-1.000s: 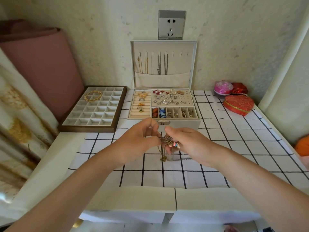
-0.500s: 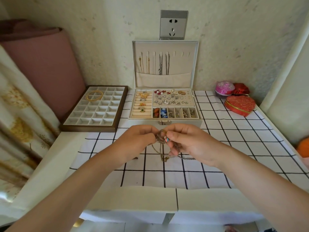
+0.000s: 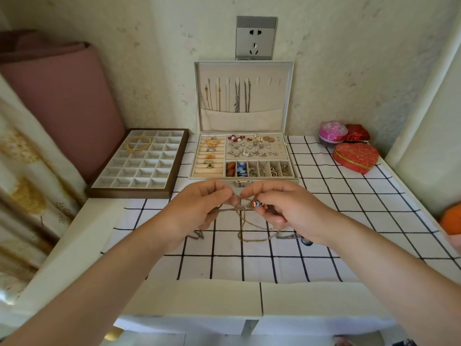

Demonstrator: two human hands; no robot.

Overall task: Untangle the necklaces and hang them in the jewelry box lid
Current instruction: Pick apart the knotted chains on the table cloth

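A knot of tangled necklaces (image 3: 245, 206), thin metal chains with a small coloured bead, hangs between my hands just above the checked cloth, its loose loops trailing on the cloth below. My left hand (image 3: 199, 208) pinches the knot from the left. My right hand (image 3: 289, 208) pinches it from the right, by the bead. Behind them stands the cream jewelry box (image 3: 294, 179), its lid (image 3: 199, 96) upright against the wall. Several chains (image 3: 237, 98) hang from hooks in the lid above a fabric pocket.
A brown tray of white compartments (image 3: 179, 156) with a gold chain (image 3: 138, 144) lies at the left. A red heart box (image 3: 355, 157), a pink round box (image 3: 333, 132) and a small red box (image 3: 356, 133) sit at the back right. An orange object (image 3: 451, 219) is at the right edge.
Both hands have lifted the knot a little toward the box and pulled slightly apart. More chain now lies spread on the cloth beneath them.
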